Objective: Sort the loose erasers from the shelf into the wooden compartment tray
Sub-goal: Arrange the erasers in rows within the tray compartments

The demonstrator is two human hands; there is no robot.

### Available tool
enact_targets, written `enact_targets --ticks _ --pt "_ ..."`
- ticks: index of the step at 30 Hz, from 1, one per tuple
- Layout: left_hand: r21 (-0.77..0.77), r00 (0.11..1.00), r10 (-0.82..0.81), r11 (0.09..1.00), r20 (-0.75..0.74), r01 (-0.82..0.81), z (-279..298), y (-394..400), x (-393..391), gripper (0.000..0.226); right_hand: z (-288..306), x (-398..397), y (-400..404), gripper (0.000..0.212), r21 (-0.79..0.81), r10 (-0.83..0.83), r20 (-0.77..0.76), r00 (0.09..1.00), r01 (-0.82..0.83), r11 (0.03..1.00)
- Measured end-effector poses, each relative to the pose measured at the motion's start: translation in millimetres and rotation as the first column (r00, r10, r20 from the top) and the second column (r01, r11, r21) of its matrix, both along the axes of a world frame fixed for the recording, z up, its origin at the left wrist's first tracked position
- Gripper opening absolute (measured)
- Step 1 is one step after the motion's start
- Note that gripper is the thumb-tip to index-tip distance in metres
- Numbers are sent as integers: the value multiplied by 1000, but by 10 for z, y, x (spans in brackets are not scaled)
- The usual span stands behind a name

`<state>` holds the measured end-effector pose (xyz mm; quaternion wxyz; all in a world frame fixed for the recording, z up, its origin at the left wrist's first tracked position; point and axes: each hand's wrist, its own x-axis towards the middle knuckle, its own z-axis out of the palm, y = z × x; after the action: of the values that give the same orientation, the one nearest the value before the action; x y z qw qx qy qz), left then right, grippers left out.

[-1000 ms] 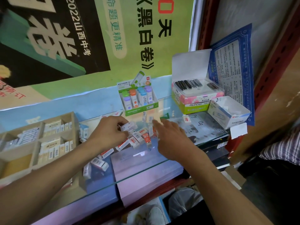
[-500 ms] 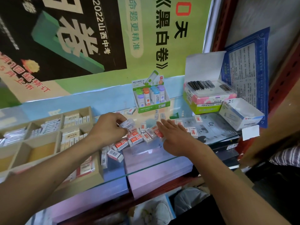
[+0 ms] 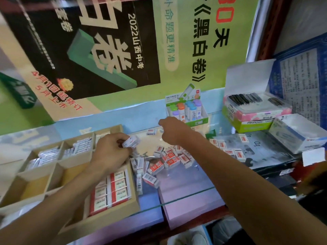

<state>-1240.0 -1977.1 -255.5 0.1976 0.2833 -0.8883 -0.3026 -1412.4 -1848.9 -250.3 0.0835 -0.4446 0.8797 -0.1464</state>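
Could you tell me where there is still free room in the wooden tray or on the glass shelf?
The wooden tray has an empty near-left compartment. The glass shelf is bare along its front edge, between the eraser pile and the rim. It is crowded beside the left hand.

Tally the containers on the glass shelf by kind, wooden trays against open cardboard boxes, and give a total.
Wooden compartment tray: 1
Open cardboard boxes: 3 (green display box, pink box with raised white lid, white-and-blue carton)
Total: 4
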Motion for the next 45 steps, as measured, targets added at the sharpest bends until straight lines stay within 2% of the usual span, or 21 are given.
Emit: enact_targets --ticks 4,8,14,20,24,30,32,35,39,41,45 --pt "48 1000 10 999 -7 -9 -30 -80 82 25 -221 -147 -300 41 130 94 -111 989 -79 988" --pt "50 1000 -5 999 -26 7 -35 -122 153 27 -276 -151 -343 14 164 69 -209 975 -35 986" --pt "44 999 -23 999 -28 24 -14 -115 239 30 -265 -118 -322 22 193 90 -332 939 -25 981" --pt "85 998 -45 995 -50 49 -21 -102 287 26 -212 -170 -538 18 2 75 -182 980 -76 997" --pt "68 997 -67 995 -37 70 -20 -119 357 25 -318 -116 -573 25 -1 60 -129 990 -61 998" --pt "105 1000 -18 994 -2 18 -24 -113 525 25 -337 -64 -408 29 3 178 -55 982 -178 984" --pt "112 1000 -9 994 1 9 -25 -101 560 23 -270 19 -371 31 -55 212 -26 977 -214 975" --pt "127 1000 4 992 8 -5 -22 -97 589 23 -209 294 -383 36 -147 305 149 941 -284 948" --pt "130 999 26 991 31 -29 -11 -93 601 22 -265 495 -385 52 -106 302 289 908 -284 953" --pt "127 998 35 991 46 -40 -5 -92 610 22 -237 483 -342 46 -114 279 300 912 -256 960" --pt "127 999 25 992 35 -30 21 -78 647 22 -219 408 -227 44 -64 229 135 964 -222 973"
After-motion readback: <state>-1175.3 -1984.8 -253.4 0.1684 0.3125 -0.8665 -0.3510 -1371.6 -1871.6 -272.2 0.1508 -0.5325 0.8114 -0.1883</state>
